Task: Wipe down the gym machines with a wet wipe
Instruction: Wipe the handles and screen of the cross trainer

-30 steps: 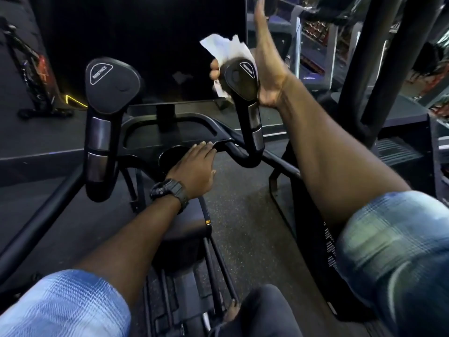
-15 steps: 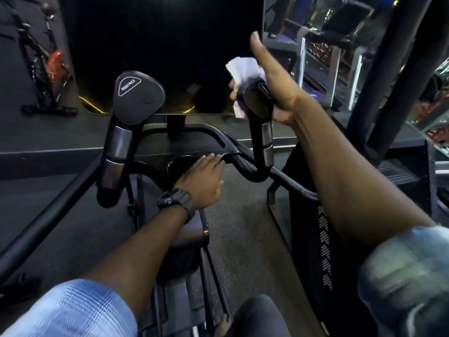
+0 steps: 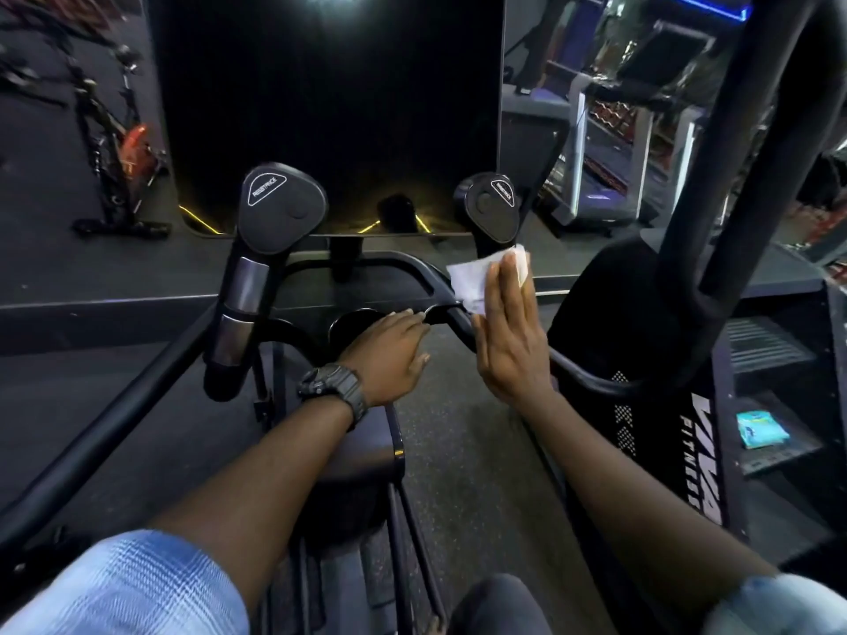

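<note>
On the machine's right grip: flat-handed wiping.
Left hand (image 3: 389,355) rests with straight fingers on the centre of the handlebar (image 3: 426,286); right hand (image 3: 513,341), fingers straight and together, presses the wet wipe (image 3: 472,281) against the upright right handle (image 3: 492,213). Wipe seems limp, light, likely slippery; the handle's long axis runs up-and-down, so strokes probably follow it.

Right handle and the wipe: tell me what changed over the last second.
The right hand slid the wet wipe down from the right handle's paddle top, now uncovered, onto the grip below; its fingers are now straight, pressing the wipe against the grip. The left hand stayed flat on the centre of the handlebar; the left handle was not touched.
</note>
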`<action>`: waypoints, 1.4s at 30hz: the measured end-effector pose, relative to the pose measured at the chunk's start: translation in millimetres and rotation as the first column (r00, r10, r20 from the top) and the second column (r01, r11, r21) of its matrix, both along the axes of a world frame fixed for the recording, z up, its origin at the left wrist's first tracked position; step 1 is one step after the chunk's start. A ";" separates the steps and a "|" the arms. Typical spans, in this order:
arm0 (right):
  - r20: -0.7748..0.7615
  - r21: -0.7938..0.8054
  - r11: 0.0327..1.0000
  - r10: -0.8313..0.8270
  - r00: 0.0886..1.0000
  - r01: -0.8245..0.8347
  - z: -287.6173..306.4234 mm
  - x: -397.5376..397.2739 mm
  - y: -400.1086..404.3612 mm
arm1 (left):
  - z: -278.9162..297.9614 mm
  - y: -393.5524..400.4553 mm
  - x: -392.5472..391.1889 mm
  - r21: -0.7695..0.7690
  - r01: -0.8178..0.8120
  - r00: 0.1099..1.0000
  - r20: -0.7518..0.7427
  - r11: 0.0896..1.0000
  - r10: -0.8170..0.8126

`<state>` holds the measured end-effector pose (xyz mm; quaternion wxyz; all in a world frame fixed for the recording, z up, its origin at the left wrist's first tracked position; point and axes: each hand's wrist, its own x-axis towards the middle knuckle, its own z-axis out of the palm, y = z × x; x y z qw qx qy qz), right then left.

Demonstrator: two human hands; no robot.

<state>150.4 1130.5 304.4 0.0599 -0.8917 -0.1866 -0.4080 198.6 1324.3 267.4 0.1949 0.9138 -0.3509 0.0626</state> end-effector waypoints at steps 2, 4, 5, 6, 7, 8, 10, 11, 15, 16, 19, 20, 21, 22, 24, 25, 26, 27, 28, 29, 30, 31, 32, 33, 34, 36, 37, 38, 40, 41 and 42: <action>-0.010 -0.009 0.999 0.040 0.999 -0.040 4.6 1.1 -0.7 | -0.5 -0.1 0.2 -0.014 -0.006 1.000 -0.015 1.000 0.006; 0.003 0.093 0.994 0.059 0.998 -0.059 35.0 16.1 12.5 | 0.4 -0.8 0.4 -0.019 -0.008 1.000 -0.025 1.000 0.008; 0.007 0.145 0.988 0.047 0.999 -0.047 56.1 26.3 20.8 | 0.6 -1.5 0.8 -0.025 -0.013 0.999 -0.033 1.000 0.012; 0.021 0.165 0.986 0.023 1.000 -0.026 75.8 36.0 29.2 | 1.2 -1.8 0.8 -0.033 -0.023 0.999 -0.044 0.999 0.022; 0.043 0.159 0.987 -0.005 0.999 -0.002 89.8 42.6 35.8 | 2.4 -2.3 0.8 -0.038 -0.035 0.998 -0.059 0.999 0.033; 0.071 0.135 0.991 -0.018 0.997 0.008 96.6 46.1 39.7 | 3.5 -2.2 0.5 -0.040 -0.047 0.996 -0.073 0.998 0.044; 0.105 0.092 0.996 -0.012 0.994 0.003 90.3 44.1 38.4 | 7.8 0.0 -0.3 -0.019 -0.066 0.996 -0.067 0.998 0.065; 0.103 0.089 0.996 -0.011 0.995 0.002 80.0 39.5 33.4 | 11.7 0.9 -1.0 0.000 -0.070 0.997 -0.040 0.998 0.070; 0.068 0.158 0.987 0.014 0.998 -0.025 52.3 22.8 22.2 | 42.1 5.7 6.3 -0.033 -0.092 0.995 0.029 0.995 0.093; 0.060 0.163 0.986 0.018 0.998 -0.028 56.7 24.5 24.0 | 53.8 5.5 9.5 -0.070 -0.106 0.994 0.031 0.992 0.108; 0.076 0.115 0.993 -0.014 0.997 0.005 89.1 36.5 39.7 | 90.7 3.7 15.5 -0.186 -0.114 0.988 0.081 0.976 0.131; 0.100 0.083 0.996 -0.021 0.995 0.013 98.6 40.4 44.3 | 100.7 4.1 15.3 -0.202 -0.113 0.985 0.110 0.973 0.137; 0.116 0.063 0.998 -0.022 0.993 0.015 102.9 42.5 47.7 | 110.2 5.0 14.0 -0.209 -0.120 0.980 0.132 0.971 0.150; 0.123 0.054 0.998 -0.023 0.992 0.016 102.9 41.6 48.7 | 118.0 5.8 12.6 -0.209 -0.134 0.975 0.146 0.969 0.167; 0.106 0.050 0.999 -0.014 0.994 0.009 90.8 32.5 44.2 | 130.5 6.6 8.6 -0.217 -0.159 0.967 0.165 0.963 0.196; 0.099 0.043 0.999 -0.001 0.995 -0.004 81.3 26.6 39.5 | 136.0 7.0 7.1 -0.216 -0.166 0.963 0.176 0.962 0.206; 0.096 0.031 0.999 0.013 0.995 -0.016 72.0 20.7 34.4 | 140.4 7.1 5.9 -0.213 -0.175 0.959 0.186 0.961 0.216; 0.094 0.019 0.999 0.031 0.995 -0.033 67.4 16.9 31.0 | 145.4 7.4 4.9 -0.210 -0.183 0.954 0.200 0.960 0.226; 0.090 0.020 0.998 0.050 0.995 -0.052 69.0 17.5 29.9 | 152.0 7.8 3.6 -0.205 -0.194 0.945 0.224 0.959 0.239; 0.088 0.038 0.997 0.065 0.994 -0.068 76.4 21.8 32.6 | 157.9 8.6 2.8 -0.196 -0.204 0.933 0.258 0.959 0.251; 0.086 0.076 0.995 0.065 0.994 -0.071 86.1 28.8 38.2 | 164.5 9.6 1.4 -0.166 -0.213 0.914 0.315 0.963 0.256; 0.076 0.125 0.991 0.042 0.996 -0.052 96.9 36.3 44.6 | 170.7 10.7 -1.0 -0.113 -0.230 0.883 0.393 0.967 0.256; 0.063 0.179 0.984 0.010 0.998 -0.021 107.5 43.1 51.5 | 177.6 14.2 -4.6 -0.057 -0.260 0.837 0.484 0.964 0.255; 0.051 0.218 0.976 -0.016 0.999 0.005 115.6 47.1 57.9 | 185.1 18.9 -9.1 -0.009 -0.296 0.791 0.559 0.955 0.251; 0.046 0.237 0.971 -0.022 0.999 0.011 119.5 50.1 64.8 | 193.1 26.6 -14.1 0.038 -0.341 0.759 0.600 0.939 0.251; 0.043 0.237 0.970 0.043 0.998 -0.052 119.7 48.9 83.6 | 205.8 47.8 -22.0 0.085 -0.420 0.741 0.607 0.904 0.287; 0.023 0.252 0.960 0.117 0.993 -0.119 117.7 46.9 98.0 | 208.6 61.4 -24.1 0.058 -0.440 0.746 0.579 0.896 0.329; -0.032 0.310 0.930 0.219 0.975 -0.199 115.5 43.5 115.2 | 208.1 74.8 -25.5 -0.012 -0.435 0.765 0.523 0.900 0.377; -0.147 0.469 0.820 0.438 0.887 -0.327 113.5 34.4 155.5 | 198.2 98.2 -28.3 -0.254 -0.384 0.848 0.282 0.888 0.448; -0.168 0.518 0.784 0.485 0.858 -0.342 111.2 30.3 172.4 | 190.0 105.5 -32.7 -0.406 -0.363 0.883 0.136 0.839 0.448; -0.156 0.540 0.767 0.495 0.855 -0.345 109.1 27.1 186.5 | 178.7 111.6 -36.3 -0.562 -0.370 0.896 -0.007 0.739 0.443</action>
